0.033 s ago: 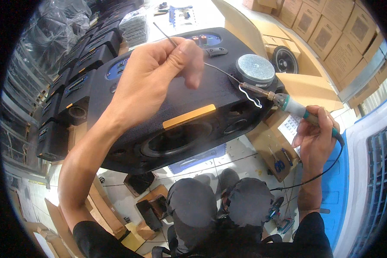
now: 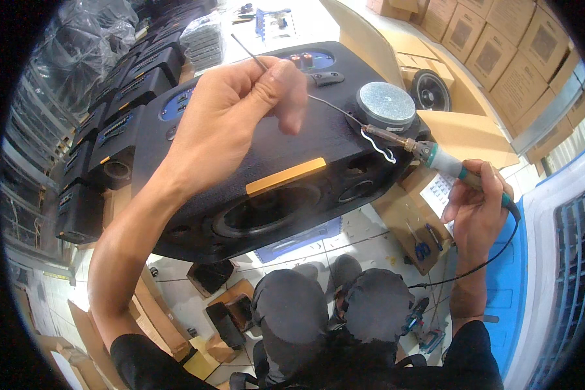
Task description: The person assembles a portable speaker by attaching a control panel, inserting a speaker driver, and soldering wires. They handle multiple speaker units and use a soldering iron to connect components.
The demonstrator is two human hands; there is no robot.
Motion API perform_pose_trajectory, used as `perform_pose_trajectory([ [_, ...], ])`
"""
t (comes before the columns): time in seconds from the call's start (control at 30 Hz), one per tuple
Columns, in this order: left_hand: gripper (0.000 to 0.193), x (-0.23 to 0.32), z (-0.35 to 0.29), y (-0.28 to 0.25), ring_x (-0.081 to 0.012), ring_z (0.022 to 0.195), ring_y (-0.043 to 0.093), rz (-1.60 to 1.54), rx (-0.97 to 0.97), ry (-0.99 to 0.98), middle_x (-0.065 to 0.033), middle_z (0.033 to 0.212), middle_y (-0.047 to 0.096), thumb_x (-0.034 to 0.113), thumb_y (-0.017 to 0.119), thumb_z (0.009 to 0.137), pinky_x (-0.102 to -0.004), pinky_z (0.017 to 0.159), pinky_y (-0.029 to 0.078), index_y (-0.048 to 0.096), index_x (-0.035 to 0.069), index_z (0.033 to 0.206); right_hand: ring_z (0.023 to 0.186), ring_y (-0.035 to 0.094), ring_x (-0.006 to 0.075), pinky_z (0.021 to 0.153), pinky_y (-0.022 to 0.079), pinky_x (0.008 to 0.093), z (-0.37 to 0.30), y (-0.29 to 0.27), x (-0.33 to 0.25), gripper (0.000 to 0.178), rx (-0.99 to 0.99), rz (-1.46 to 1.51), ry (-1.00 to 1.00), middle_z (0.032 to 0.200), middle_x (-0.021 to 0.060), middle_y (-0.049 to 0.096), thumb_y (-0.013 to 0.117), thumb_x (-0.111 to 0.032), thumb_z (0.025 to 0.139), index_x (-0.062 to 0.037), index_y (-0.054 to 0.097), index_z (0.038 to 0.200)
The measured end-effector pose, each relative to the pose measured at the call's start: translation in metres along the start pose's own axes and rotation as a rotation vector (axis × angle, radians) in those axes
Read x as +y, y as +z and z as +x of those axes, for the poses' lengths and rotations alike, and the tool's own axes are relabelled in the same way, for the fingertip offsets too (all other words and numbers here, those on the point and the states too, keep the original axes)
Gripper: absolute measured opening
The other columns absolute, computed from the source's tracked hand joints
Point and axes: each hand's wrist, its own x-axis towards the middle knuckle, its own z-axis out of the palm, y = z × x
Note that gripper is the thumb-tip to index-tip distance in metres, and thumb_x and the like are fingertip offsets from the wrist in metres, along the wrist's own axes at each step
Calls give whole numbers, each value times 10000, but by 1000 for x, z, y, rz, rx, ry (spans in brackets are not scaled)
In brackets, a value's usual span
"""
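Note:
My left hand (image 2: 250, 97) pinches a thin grey solder wire (image 2: 331, 104), whose free end sticks up past the fingers. The wire's other end runs right, to the tip of a soldering iron (image 2: 443, 160). My right hand (image 2: 478, 201) is closed round the iron's teal and white handle. Its tip meets the wire beside a small speaker driver (image 2: 387, 104), which lies magnet up on a large black speaker cabinet (image 2: 286, 146). A white lead (image 2: 382, 148) hangs by the tip; the joint itself is too small to make out. Along the cabinet's near edge runs a gold strip (image 2: 286, 177).
More black cabinets (image 2: 120, 120) stand in rows at the left. A carton (image 2: 465, 130) at the right holds another driver (image 2: 430, 91). Blue-handled scissors (image 2: 421, 247) lie on cardboard below. A power drill (image 2: 429, 335) sits on the floor. The iron's black cord (image 2: 481, 266) loops by my right forearm.

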Motion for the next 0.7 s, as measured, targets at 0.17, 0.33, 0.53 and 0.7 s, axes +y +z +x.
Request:
perform_pose_trajectory([
  [0.17,362,0,5,-2,-137,735,551,23,-15,25,-41,764,538,318,475,1075,-261,686,450,563,8,910,448,580,208,381,475,289,0,3,1,442,56,-167,-42,669,169,627,494,-297,1028,108,670,1000],
  [0.33,379,1,6,-3,-91,729,565,-13,16,-14,-17,756,624,296,476,1087,-257,783,476,640,16,890,438,575,211,396,477,290,-1,5,-2,448,30,-127,-77,672,172,629,490,-307,1026,101,672,996],
  [0.53,387,-1,6,-2,-87,720,556,12,17,14,-15,745,620,306,478,1087,-259,823,469,640,23,878,425,573,217,396,477,294,-1,4,-3,448,33,-100,-49,662,173,629,487,-310,1028,97,670,989],
  [0.7,385,-1,6,-2,-87,713,555,24,9,25,-13,741,616,305,479,1087,-255,798,473,640,24,879,420,574,222,394,475,299,-2,4,-2,445,27,-148,-80,657,178,630,484,-309,1028,95,667,995],
])
